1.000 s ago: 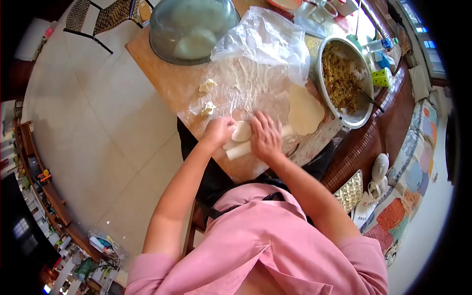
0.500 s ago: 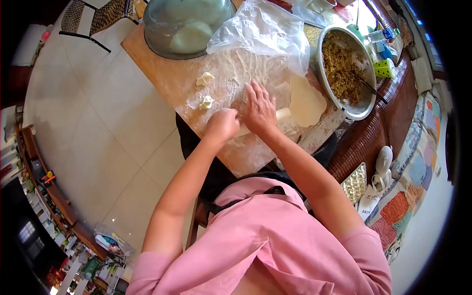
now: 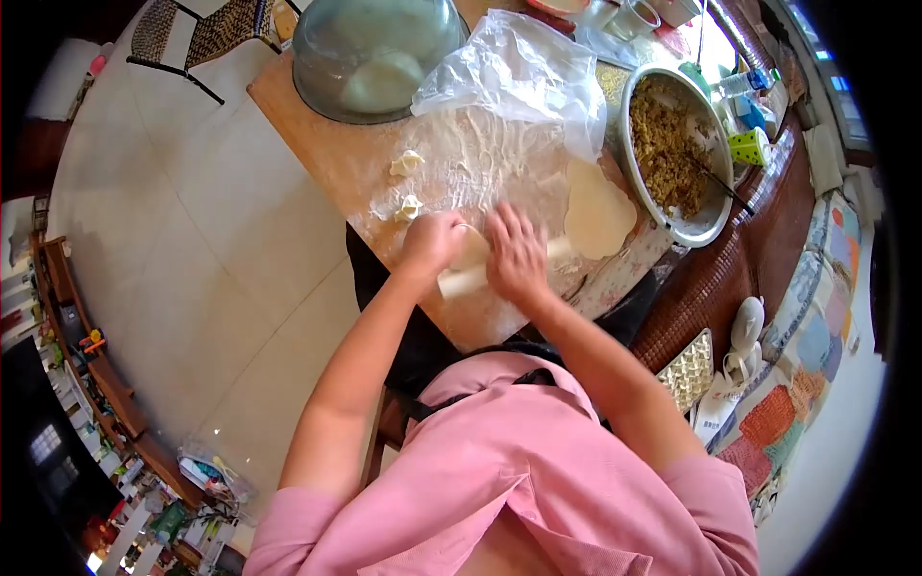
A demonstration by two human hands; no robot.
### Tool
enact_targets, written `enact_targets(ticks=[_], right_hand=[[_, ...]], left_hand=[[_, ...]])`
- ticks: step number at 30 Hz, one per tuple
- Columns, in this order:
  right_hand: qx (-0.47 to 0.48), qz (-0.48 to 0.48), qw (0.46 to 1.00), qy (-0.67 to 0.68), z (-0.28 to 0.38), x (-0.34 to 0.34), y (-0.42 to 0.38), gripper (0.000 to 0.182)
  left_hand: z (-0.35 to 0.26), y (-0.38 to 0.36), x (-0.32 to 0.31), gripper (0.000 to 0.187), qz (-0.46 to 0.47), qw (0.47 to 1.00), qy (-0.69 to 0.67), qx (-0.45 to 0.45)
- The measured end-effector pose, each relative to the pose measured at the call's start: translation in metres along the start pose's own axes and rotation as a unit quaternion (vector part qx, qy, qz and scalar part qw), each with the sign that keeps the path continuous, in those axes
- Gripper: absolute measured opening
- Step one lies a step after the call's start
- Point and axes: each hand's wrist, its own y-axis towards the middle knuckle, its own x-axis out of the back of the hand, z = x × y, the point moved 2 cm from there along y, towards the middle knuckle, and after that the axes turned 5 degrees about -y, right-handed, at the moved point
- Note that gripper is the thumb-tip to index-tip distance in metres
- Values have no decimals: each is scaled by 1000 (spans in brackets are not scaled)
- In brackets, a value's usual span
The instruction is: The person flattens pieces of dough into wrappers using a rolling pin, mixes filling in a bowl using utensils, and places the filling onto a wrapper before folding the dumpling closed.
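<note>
My left hand [image 3: 431,246] is closed, pinching the edge of a small piece of rolled dough [image 3: 471,248] on the floured board [image 3: 490,331]. My right hand [image 3: 517,254], slightly blurred, lies palm down with its fingers stretched out over a pale rolling pin [image 3: 463,282]. One end of the pin shows left of this hand, close to the dough; its middle is hidden under the palm. Right of the hand a flat, rolled-out dough sheet [image 3: 597,213] rests on the board. Two small lumps of dough, one farther back [image 3: 407,163] and one nearer [image 3: 410,206], sit beyond my left hand.
A metal bowl of brown filling [image 3: 663,144] with dark chopsticks [image 3: 727,189] stands at the right. Behind lie a clear plastic bag [image 3: 523,72] and a see-through cover [image 3: 370,58] over pale dough. A green dotted cup [image 3: 749,148] is at far right.
My right hand and the rolling pin have moved toward my body, and the pin's left end now shows. My left hand stays at the dough's edge. The whole view has shifted slightly.
</note>
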Motion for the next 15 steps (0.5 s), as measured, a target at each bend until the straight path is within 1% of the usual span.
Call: enact_targets(ticks=[1,2,3,4,5,6,9,10,11,12,13,14,15], right_hand=[[7,22,1000,15,2,9,-15,43],[16,9,1000,6,0,7,-11,44],[20,-2,1000,0,-1,1,-8,46],[13,7,1000,5,3,0,3,46],[-16,13,999,27,9,5,26,48],[-42,12,998,45,11,9,41,51],[-40,-1,999,35,13,9,41,52],[-18,7,999,37,7,9,23,50],[0,0,1000,6,2,1,2,48],[4,14,1000,4,0,5,-9,48],[4,32,999,4,2,9,-15,48],[0,37,999,9,2,7,-7,48],[-3,15,1000,24,5,8,11,48]], left_hand=[[5,-3,3,20,13,992,-92,86],[10,-7,6,20,28,990,-118,71],[10,-9,4,20,33,990,-115,75],[8,-13,1,19,48,995,-73,43],[4,-15,-1,19,59,998,-32,8],[-4,-12,-3,18,16,999,34,-11],[-16,-2,-2,16,-4,997,60,-46],[-4,1,-6,16,-48,995,16,-91],[9,2,-9,16,-55,994,14,-93],[25,1,-13,17,-52,995,-80,-14],[36,-2,-15,18,-43,982,-171,67],[45,-6,-19,19,12,982,-181,59],[36,-16,-16,19,22,982,-176,68]])
